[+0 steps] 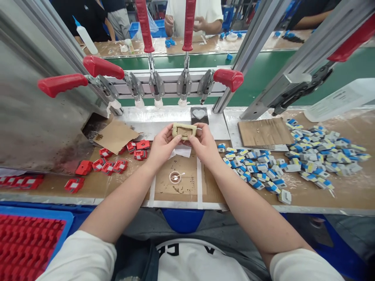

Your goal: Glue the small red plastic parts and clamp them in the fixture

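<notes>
Between my two hands is a beige rectangular block with a recess in its middle (184, 132), held above the workbench. My left hand (165, 141) is closed on its left end, thumb on the near edge. The right end is gripped by my right hand (203, 139) in the same way. A bit of red shows under the block, too hidden to name. Below lie white paper (183, 151) and a small round dish (175, 177) with a white stick in it. Just beyond my right hand sits a dark square block with a heart shape (199, 114).
Toggle clamps with red handles (187, 25) stand behind my hands on a metal frame. Red parts (108, 168) lie at left, grey, blue and yellow parts (258, 166) at right. Cardboard pieces (265, 132) flank the fixture. A blue crate (68, 218) is lower left. A person (193, 17) works opposite.
</notes>
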Available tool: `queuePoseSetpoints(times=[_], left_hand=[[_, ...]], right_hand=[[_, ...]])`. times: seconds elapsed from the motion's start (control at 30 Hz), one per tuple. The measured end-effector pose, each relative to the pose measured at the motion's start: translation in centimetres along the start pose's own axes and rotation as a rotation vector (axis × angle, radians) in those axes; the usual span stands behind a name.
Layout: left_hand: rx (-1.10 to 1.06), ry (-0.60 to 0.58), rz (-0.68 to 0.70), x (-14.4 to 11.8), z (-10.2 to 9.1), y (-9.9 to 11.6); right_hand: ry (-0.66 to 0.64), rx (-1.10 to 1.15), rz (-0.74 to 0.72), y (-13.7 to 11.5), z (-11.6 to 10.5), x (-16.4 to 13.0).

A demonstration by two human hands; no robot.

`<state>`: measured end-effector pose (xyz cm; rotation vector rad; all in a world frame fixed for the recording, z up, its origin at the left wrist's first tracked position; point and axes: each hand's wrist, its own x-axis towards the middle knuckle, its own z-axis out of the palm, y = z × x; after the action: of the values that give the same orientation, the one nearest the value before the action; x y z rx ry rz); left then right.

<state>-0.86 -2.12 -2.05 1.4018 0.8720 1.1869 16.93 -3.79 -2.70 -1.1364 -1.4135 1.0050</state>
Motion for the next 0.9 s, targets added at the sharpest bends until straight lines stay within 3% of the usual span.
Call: queuePoseSetpoints(times=[0.17,0.33,0.5,0.7,0.8,0.9], left_hand=[[0.320,-0.076,0.082,-0.8,-0.6,0.8],[0.412,-0.136,0.151,-1.0,-1.1,1.6],[0.443,-0.217,0.179,-0.7,-1.5,2.0],[0.476,-0.218,0.117,-0.6,-1.8,2.5],[0.494,-0.213,0.115,-0.6,-1.9,2.9],[0.447,-0.183,0.063,-0.6,-1.9,3.2]], right_hand=[[-0.096,-0.242,-0.195,-1.3,-1.3,0.1],[-0.156,-0.283,-0.302,-1.2,-1.6,0.3],[-0.190,-0.268,-0.242,-0.9,-1.5,0.2],[-0.179,-0.217,-0.180,-1.1,-1.5,0.1],[-0.171,-0.103,-0.076,-0.8,-1.3,0.2],[-0.069,0.082,0.046,-0.2,-0.8,0.2]])
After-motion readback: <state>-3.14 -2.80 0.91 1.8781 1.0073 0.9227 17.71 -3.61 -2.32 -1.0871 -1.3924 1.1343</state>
